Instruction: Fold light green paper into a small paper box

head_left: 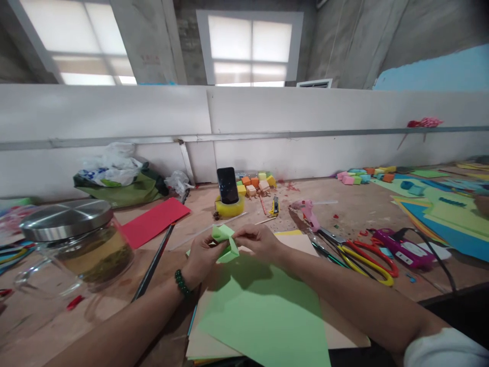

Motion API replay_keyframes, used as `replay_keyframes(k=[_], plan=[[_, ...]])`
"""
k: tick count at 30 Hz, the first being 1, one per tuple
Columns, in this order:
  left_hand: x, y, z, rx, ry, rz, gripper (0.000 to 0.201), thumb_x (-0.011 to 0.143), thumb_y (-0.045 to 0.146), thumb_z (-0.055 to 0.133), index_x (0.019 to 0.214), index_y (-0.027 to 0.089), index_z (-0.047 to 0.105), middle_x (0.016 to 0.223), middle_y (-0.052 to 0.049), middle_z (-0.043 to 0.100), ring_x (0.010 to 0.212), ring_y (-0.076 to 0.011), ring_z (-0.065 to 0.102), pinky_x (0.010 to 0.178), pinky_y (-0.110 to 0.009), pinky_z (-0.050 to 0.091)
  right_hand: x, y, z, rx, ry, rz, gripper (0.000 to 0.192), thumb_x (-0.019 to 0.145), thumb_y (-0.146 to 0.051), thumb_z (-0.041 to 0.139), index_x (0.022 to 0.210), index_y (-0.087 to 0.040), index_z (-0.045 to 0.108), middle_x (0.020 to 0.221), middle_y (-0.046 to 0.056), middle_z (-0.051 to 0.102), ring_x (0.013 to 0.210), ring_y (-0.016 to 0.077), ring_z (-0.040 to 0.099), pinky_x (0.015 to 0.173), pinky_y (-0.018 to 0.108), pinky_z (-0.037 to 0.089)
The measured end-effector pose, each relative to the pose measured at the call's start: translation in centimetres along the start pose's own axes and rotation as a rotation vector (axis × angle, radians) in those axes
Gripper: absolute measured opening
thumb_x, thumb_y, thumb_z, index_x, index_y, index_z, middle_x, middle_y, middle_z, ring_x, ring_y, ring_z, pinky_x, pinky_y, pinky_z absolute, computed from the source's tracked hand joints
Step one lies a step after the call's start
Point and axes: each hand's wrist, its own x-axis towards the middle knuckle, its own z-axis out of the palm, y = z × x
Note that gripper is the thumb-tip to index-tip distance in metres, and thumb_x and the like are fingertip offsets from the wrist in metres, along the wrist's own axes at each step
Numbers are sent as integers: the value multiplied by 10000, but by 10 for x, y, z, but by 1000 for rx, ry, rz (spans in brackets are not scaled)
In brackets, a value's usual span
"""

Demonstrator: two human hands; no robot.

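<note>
A small piece of folded light-green paper (229,250) is held up between both hands, above a stack of sheets. My left hand (204,255), with a dark green bead bracelet on the wrist, pinches its left side. The fingertips of my right hand (260,242) are closed on its upper right edge. Beneath them a large light-green sheet (267,311) lies on top of cream-coloured sheets (346,329). Some of the folded paper is hidden behind the left fingers.
Left stands a glass mug of tea (95,250) by red paper (155,221). Behind the hands, a phone (227,185) leans on a yellow tape roll (231,208) near small paper cubes (254,182). Right lie a pink glue gun (308,214), scissors (367,260) and a purple corded device (403,250).
</note>
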Motion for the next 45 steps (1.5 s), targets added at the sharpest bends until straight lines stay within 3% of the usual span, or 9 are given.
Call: replay_keyframes(k=[3,7,15,22,29,34,37,40,45], plan=[[-2,4,-2,-21,49,140,270,642,424,755,619,167,675,660,-28,655,620,-159,582,560,-257,489,0,-2,2,169,-10,98,255,771,-394,664,902,-175,669,811,19,659,705,140,613,694,289,507],[-6,10,-5,10,59,296,262,705,445,741,656,188,730,708,-54,640,685,-184,594,573,-272,497,-1,-7,2,217,-21,77,279,771,-416,665,909,-173,667,819,26,655,718,139,612,725,304,513],[-7,11,-4,44,42,388,192,750,377,722,665,205,724,676,-30,639,644,-161,585,577,-265,498,-3,-13,-1,141,-34,-2,251,751,-422,698,806,-177,695,750,24,665,676,142,590,684,295,486],[-4,7,-4,70,-48,302,183,733,363,718,705,186,754,705,-56,663,675,-179,612,585,-262,509,3,-5,-3,268,-38,79,361,665,-511,754,738,-165,685,666,2,638,628,130,582,672,299,496],[-3,2,-8,41,32,302,218,724,407,729,766,199,779,766,-69,657,747,-212,623,649,-306,526,5,-6,-5,281,-40,115,435,650,-579,738,741,-165,640,670,-8,617,617,119,593,671,294,517],[-3,2,-6,74,9,299,164,741,365,709,745,216,779,724,-47,645,676,-178,600,615,-283,503,2,-11,-6,155,-13,46,369,765,-540,642,798,-175,603,742,7,609,673,127,584,681,287,492],[-4,1,-2,139,-50,274,191,734,373,704,650,208,751,646,-27,611,608,-153,558,565,-257,466,-3,-18,-3,-120,3,-76,234,759,-389,672,849,-179,622,822,30,631,761,155,580,703,293,462],[-6,1,3,207,-121,237,281,755,368,668,542,187,692,602,-22,568,607,-152,533,564,-253,438,-9,-22,3,-378,23,-165,83,705,-190,667,781,-190,633,782,23,641,760,167,574,708,293,443],[-7,-1,5,292,-169,189,251,762,282,594,551,170,672,598,-12,536,586,-137,495,541,-242,385,-9,-16,6,-495,63,-123,89,716,-111,610,705,-188,654,706,23,656,680,163,588,654,278,440]])
